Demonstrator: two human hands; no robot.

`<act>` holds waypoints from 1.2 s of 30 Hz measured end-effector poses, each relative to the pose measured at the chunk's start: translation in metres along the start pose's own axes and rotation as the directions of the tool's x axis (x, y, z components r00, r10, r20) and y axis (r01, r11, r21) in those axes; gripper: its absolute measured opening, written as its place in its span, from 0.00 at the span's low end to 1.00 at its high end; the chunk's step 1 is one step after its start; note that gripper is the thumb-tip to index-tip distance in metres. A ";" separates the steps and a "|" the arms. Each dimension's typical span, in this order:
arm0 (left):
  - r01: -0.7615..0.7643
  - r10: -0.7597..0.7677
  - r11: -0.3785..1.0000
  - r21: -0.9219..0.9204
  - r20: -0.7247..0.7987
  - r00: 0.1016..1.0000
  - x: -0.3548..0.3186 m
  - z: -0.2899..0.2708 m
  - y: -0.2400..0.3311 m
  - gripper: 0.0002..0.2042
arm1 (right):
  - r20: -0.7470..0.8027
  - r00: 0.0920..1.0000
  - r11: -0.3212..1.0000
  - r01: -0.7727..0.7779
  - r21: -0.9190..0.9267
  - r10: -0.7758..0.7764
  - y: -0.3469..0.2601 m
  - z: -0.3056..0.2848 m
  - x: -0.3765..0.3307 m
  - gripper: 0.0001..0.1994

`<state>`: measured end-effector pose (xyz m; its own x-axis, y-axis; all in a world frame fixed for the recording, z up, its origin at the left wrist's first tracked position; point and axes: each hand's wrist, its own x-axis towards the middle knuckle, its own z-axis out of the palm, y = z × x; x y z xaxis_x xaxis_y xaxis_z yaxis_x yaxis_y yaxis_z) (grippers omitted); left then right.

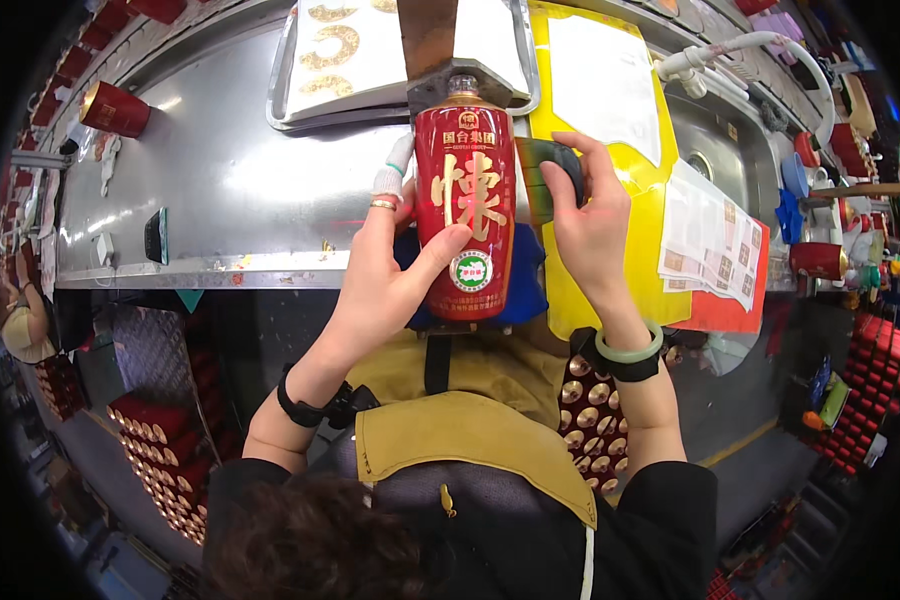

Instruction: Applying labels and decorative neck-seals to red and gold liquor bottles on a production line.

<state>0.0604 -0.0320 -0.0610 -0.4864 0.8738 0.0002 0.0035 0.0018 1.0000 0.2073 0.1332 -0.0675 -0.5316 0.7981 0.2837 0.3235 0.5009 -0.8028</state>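
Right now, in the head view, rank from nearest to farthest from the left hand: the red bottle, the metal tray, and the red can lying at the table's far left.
1. Red bottle: held in the left hand, centre of the view.
2. Metal tray: behind the bottle, at the table's back edge.
3. Red can: on its side at the far left of the steel table.

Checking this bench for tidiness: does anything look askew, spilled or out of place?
One red bottle lies tipped on its side at the far left of the steel table, while the left hand holds another red bottle upright. Nothing looks spilled.
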 end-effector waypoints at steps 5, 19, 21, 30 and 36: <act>-0.032 0.032 0.999 -0.015 0.011 0.999 0.001 0.000 0.000 0.36 | -0.112 0.989 0.877 -0.029 0.480 0.094 -0.036 0.001 -0.025 0.13; -0.503 0.391 0.529 0.684 0.331 0.859 -0.066 -0.007 -0.029 0.38 | -0.028 0.998 0.943 -0.050 0.328 0.063 -0.038 0.011 -0.084 0.13; -0.474 0.381 0.545 0.691 0.300 0.875 -0.075 -0.010 -0.047 0.39 | -0.038 0.987 0.950 -0.142 0.277 0.158 -0.025 0.006 -0.092 0.13; -0.405 0.396 0.731 0.550 0.141 0.907 -0.043 -0.015 -0.033 0.46 | -0.063 0.994 0.984 -0.078 0.160 0.089 -0.050 -0.011 -0.086 0.14; -0.128 0.078 0.840 0.527 0.116 0.990 -0.035 -0.014 -0.042 0.42 | -0.021 0.999 0.996 -0.030 0.082 0.032 -0.059 -0.007 -0.087 0.13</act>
<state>0.0652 -0.0693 -0.1026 -0.3798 0.9218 0.0781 0.5258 0.1456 0.8381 0.2403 0.0369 -0.0410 -0.5040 0.8207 0.2690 0.2743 0.4474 -0.8512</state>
